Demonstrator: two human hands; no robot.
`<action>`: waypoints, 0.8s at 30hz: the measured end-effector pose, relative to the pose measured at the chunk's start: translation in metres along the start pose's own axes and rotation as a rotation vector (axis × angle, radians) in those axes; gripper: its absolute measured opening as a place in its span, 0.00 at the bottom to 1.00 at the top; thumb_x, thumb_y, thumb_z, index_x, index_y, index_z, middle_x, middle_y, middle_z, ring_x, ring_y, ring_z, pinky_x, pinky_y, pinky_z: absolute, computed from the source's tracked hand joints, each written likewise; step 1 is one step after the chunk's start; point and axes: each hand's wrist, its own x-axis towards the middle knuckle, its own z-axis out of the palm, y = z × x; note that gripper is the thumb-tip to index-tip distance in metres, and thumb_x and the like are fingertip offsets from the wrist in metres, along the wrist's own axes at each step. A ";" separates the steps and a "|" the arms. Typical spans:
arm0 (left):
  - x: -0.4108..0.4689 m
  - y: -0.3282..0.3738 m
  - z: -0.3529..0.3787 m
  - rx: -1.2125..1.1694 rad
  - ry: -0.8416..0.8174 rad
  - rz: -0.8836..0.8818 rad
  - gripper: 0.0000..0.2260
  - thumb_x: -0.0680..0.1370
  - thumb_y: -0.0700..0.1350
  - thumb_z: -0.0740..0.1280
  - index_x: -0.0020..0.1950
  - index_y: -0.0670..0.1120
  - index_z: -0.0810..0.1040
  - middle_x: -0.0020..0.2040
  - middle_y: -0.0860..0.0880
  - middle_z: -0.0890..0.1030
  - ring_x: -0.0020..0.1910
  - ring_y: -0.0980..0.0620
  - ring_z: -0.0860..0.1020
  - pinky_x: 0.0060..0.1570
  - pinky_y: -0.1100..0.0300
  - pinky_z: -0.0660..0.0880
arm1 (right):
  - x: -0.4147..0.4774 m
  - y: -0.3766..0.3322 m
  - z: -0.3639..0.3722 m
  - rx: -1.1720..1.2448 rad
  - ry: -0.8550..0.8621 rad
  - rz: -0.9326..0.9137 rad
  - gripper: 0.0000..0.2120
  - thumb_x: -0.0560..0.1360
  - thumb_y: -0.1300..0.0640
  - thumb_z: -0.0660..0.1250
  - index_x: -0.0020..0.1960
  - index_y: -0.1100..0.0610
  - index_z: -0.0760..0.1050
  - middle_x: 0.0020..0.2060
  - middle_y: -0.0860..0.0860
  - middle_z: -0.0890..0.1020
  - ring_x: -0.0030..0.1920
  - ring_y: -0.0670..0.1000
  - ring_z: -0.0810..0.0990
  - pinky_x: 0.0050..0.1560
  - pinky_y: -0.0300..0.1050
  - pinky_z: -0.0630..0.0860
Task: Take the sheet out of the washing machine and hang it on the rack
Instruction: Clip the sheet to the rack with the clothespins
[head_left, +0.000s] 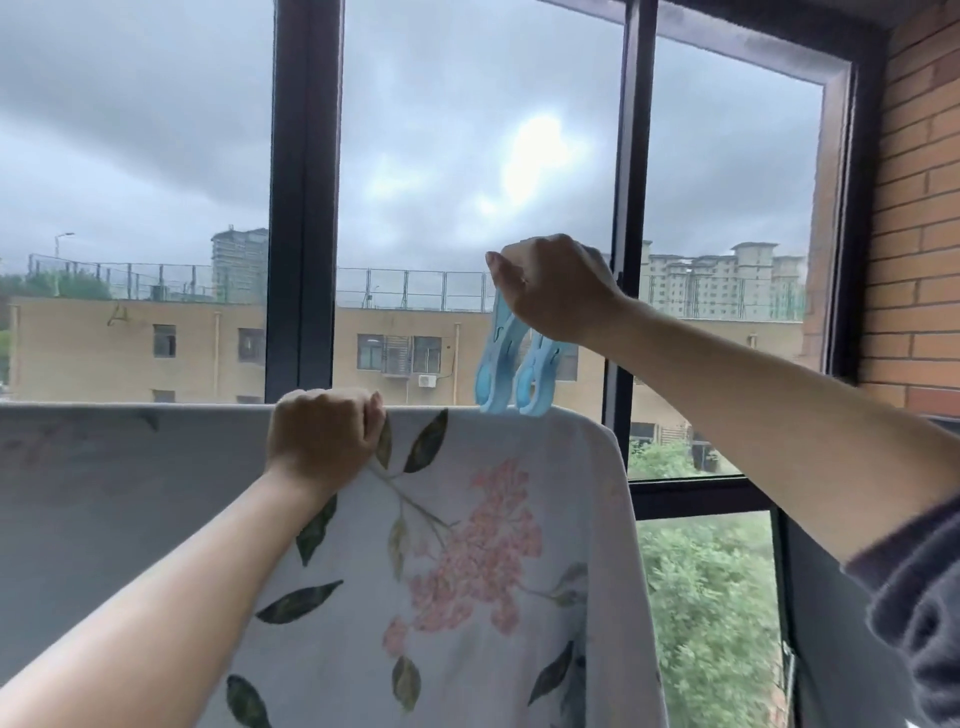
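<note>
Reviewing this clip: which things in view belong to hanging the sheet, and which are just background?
In the job: floral sheet, draped over a hidden bar; left hand gripping its top edge; right hand holding two blue pegs, tips at that edge.
Just there: window frame; brick wall; buildings outside; trees.

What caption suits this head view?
Left hand grips the floral sheet while right hand holds two blue clothespins at its top edge.
</note>
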 end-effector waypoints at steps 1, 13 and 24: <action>0.000 0.000 0.001 0.006 0.015 0.006 0.23 0.76 0.51 0.51 0.25 0.45 0.72 0.21 0.46 0.73 0.19 0.46 0.71 0.29 0.63 0.63 | 0.003 -0.002 0.000 -0.011 -0.006 -0.003 0.23 0.81 0.48 0.50 0.28 0.52 0.62 0.26 0.46 0.69 0.36 0.53 0.72 0.41 0.43 0.62; 0.000 0.001 0.000 0.020 0.056 0.018 0.24 0.77 0.50 0.52 0.24 0.45 0.74 0.19 0.48 0.71 0.18 0.51 0.63 0.29 0.64 0.62 | 0.013 -0.014 0.009 -0.100 0.049 -0.030 0.21 0.80 0.51 0.53 0.30 0.56 0.66 0.27 0.51 0.72 0.35 0.55 0.71 0.47 0.46 0.68; 0.000 0.001 0.004 0.018 0.095 0.004 0.24 0.77 0.50 0.52 0.24 0.44 0.73 0.19 0.48 0.71 0.19 0.52 0.60 0.29 0.63 0.63 | 0.020 -0.016 0.019 -0.134 0.070 -0.057 0.19 0.79 0.52 0.53 0.32 0.57 0.70 0.28 0.52 0.74 0.34 0.56 0.74 0.46 0.46 0.71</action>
